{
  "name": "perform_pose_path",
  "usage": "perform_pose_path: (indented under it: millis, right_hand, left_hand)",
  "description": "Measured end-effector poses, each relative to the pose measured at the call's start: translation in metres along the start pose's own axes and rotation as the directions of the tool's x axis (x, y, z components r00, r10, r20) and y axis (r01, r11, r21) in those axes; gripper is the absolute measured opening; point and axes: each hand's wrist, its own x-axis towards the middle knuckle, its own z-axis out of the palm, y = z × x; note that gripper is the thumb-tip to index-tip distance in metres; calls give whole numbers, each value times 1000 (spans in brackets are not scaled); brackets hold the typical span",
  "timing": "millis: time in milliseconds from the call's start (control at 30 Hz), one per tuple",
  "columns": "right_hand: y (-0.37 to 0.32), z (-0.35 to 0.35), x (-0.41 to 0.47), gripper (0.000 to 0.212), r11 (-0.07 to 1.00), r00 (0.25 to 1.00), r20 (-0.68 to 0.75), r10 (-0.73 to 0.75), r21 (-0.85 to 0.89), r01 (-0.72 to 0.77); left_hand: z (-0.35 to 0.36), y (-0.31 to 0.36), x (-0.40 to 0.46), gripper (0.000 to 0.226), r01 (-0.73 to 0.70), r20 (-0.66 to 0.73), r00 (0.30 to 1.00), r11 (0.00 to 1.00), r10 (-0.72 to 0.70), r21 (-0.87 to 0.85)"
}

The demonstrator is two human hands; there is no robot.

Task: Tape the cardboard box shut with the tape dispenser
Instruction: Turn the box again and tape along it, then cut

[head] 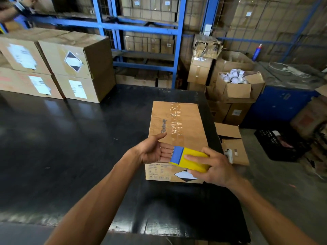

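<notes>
The right hand [215,167] grips the tape dispenser [189,160] – light and stiff, I think; the left hand [153,151] lies open on the cardboard box [177,124].

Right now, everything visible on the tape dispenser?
The dispenser is a yellow block, plastic by the look, with a blue end piece facing left. It lies roughly level, tilted slightly, over the near edge of the box, at the near end of the clear tape strip running along the lid. The right hand holds its right part, fingers wrapped over the top and front. The open left hand sits at the blue end, fingers behind it. No roll or blade is visible.
</notes>
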Motion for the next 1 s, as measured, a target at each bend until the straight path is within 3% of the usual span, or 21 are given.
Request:
perform_pose_path:
  millis: [100,200,333,600,667,800,1000]
  right_hand:
    - [2,13,-5,53,999,1000,30,4,-39,-3]
    - [-2,18,-2,54,999,999,-21,-44,13,45]
    - [-3,17,1,52,992,996,-69,-61,110,68]
    - [6,11,11,52,995,1000,18,-16,98,14]
    - [9,12,12,52,997,999,34,7,82,-10]
    - [13,19,15,54,998,998,50,23,58,-26]
    - [15,22,21,53,1000,991,128,30,-2,-30]
  left_hand:
    - [-1,-6,-9,48,-38,-38,999,999,39,37]
    - [-10,-13,-15,26,-106,-20,994,993,105,-56]
    - [-13,-15,-17,32,-105,6,994,992,105,-68]
    - [1,-8,-13,24,-139,-89,982,961,164,239]
    - [4,-8,-7,21,-185,-150,958,930,242,319]
    - [11,-11,2,19,-221,-335,847,846,413,486]
    - [2,-19,15,14,-208,-399,764,780,506,591]
